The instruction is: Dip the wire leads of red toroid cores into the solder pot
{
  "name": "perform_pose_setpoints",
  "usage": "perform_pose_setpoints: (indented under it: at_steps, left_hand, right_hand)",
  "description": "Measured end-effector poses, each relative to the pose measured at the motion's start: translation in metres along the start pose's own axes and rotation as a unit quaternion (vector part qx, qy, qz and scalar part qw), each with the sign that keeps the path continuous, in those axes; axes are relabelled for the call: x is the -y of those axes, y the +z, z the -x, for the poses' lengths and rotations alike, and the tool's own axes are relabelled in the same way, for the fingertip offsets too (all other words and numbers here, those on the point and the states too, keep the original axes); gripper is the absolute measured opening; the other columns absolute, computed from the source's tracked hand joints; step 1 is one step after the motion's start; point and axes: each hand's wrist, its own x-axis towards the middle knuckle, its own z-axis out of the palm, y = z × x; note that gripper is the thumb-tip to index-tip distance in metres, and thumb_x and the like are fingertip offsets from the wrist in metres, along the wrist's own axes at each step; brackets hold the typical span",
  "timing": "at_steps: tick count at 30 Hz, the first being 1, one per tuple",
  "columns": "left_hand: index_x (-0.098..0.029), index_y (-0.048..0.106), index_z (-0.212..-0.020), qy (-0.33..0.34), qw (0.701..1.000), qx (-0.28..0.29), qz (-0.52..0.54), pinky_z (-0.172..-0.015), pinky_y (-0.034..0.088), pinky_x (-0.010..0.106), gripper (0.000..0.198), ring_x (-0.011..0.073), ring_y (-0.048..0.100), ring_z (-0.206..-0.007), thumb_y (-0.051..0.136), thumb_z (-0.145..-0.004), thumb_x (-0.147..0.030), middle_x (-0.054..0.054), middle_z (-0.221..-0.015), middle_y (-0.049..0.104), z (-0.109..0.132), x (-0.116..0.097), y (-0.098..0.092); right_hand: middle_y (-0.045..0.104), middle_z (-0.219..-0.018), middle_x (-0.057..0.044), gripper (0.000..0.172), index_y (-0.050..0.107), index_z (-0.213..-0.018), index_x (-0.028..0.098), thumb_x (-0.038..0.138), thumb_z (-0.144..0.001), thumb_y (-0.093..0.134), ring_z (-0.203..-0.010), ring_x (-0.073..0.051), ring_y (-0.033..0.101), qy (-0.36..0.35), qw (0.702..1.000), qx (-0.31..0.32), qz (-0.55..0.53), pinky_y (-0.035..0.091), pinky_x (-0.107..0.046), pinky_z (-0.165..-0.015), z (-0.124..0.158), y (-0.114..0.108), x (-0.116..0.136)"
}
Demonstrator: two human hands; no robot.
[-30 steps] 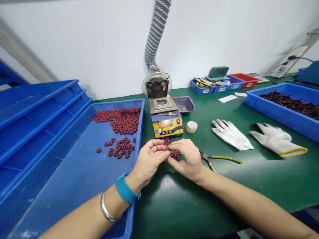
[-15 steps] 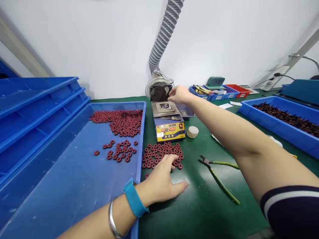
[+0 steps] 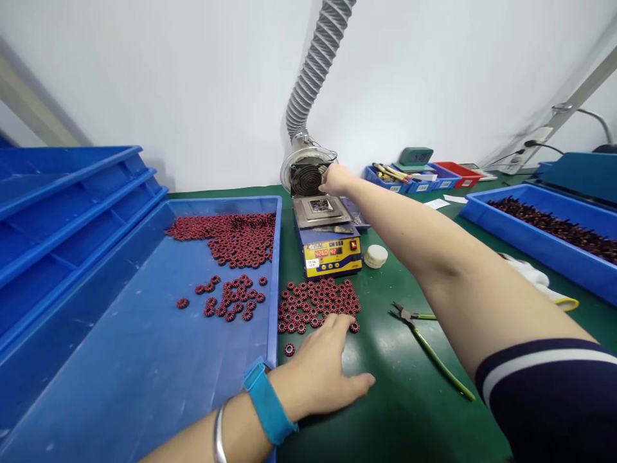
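Note:
My left hand (image 3: 325, 370) rests low over the green table with thumb and fingers spread, beside a batch of small red-and-black ring-shaped parts (image 3: 318, 299). One loose ring part (image 3: 289, 349) lies by its wrist side. My right hand (image 3: 334, 180) reaches to the small black fan (image 3: 307, 180) behind the solder pot (image 3: 331, 247). Its fingers are closed at the fan's right edge; what lies between them is too small to make out. The pot's square opening (image 3: 321, 205) holds shiny metal. Pliers with green handles (image 3: 429, 347) lie spread to the right.
A large blue tray (image 3: 159, 360) on the left holds many more ring parts. Stacked blue trays (image 3: 72, 212) stand beyond it. A round whitish pad (image 3: 376, 256) sits beside the pot. Another blue tray (image 3: 540, 238) holds dark parts at right. A ribbed exhaust hose (image 3: 321, 67) hangs behind.
My right hand has shifted left and slightly down across the fan's edge. The left hand stays spread near the ring parts. The view has shifted slightly.

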Motion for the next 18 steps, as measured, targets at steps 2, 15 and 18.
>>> perform_pose_setpoints:
  at_steps: [2, 15, 18]
  left_hand:
    - [-0.014, 0.049, -0.127, -0.003, 1.000, 0.000, 0.000, -0.098, 0.046, 0.048, 0.065, 0.0332, 0.054, -0.112, 0.068, -0.068, -0.035, 0.016, -0.127, 0.052, 0.0001, -0.0013, -0.0010]
    - [-0.015, 0.051, -0.126, -0.002, 1.000, 0.002, -0.007, -0.098, 0.045, 0.049, 0.063, 0.0336, 0.054, -0.113, 0.068, -0.069, -0.034, 0.016, -0.126, 0.052, -0.0008, -0.0031, -0.0018]
    - [-0.013, 0.050, -0.127, 0.005, 1.000, -0.004, -0.007, -0.099, 0.044, 0.050, 0.063, 0.0338, 0.053, -0.114, 0.068, -0.069, -0.034, 0.016, -0.126, 0.052, -0.0014, -0.0013, -0.0016]
  right_hand:
    - [0.068, -0.104, -0.016, 0.034, 0.065, -0.106, 0.005, 0.016, -0.074, 0.067, -0.107, -0.030, 0.064, 0.010, 1.000, 0.003, -0.003, 0.053, -0.039, -0.093, -0.0005, 0.0021, -0.0006]
    - [0.068, -0.107, -0.019, 0.039, 0.064, -0.106, 0.005, 0.016, -0.070, 0.070, -0.104, -0.030, 0.065, 0.021, 0.999, 0.025, -0.026, 0.054, -0.039, -0.091, 0.0034, 0.0106, -0.0020]
    - [0.068, -0.106, -0.019, 0.038, 0.064, -0.105, 0.005, 0.016, -0.069, 0.070, -0.105, -0.030, 0.065, 0.022, 0.999, 0.020, -0.029, 0.053, -0.039, -0.092, 0.0042, 0.0051, -0.0014]
